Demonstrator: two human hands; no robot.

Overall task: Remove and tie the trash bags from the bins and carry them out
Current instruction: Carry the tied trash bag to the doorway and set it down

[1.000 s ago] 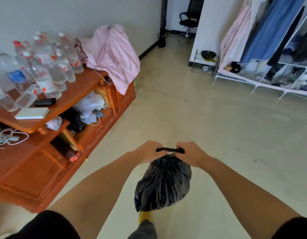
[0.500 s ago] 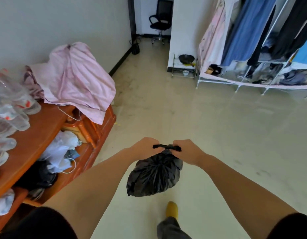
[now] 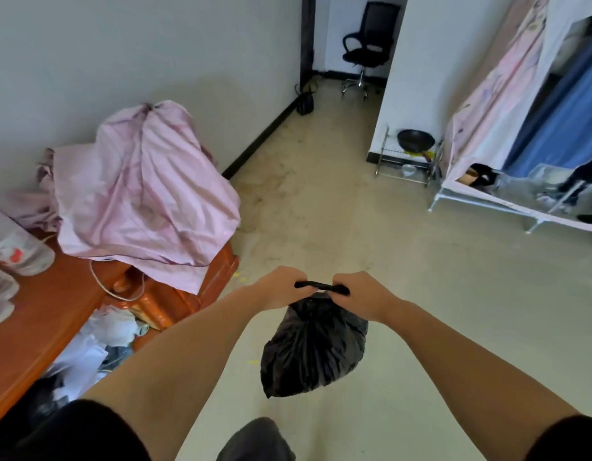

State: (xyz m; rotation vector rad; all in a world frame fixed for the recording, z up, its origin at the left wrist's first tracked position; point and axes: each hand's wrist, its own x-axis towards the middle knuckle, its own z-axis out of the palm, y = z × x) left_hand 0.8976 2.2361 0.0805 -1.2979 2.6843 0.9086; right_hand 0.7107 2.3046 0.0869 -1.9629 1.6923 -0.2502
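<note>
the black trash bag [image 3: 313, 347] is held off the floor, its twisted ends gripped by the left hand [image 3: 281, 287] and the right hand [image 3: 362, 296]. if the ends are pulled too hard, the thin plastic could tear; if the knot is left loose, the contents could spill while it is carried.

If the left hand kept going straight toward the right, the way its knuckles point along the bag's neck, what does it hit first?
The right hand. The left hand grips one end of the twisted black neck of the trash bag, the right hand grips the other, and only that short strip lies between them.
</note>
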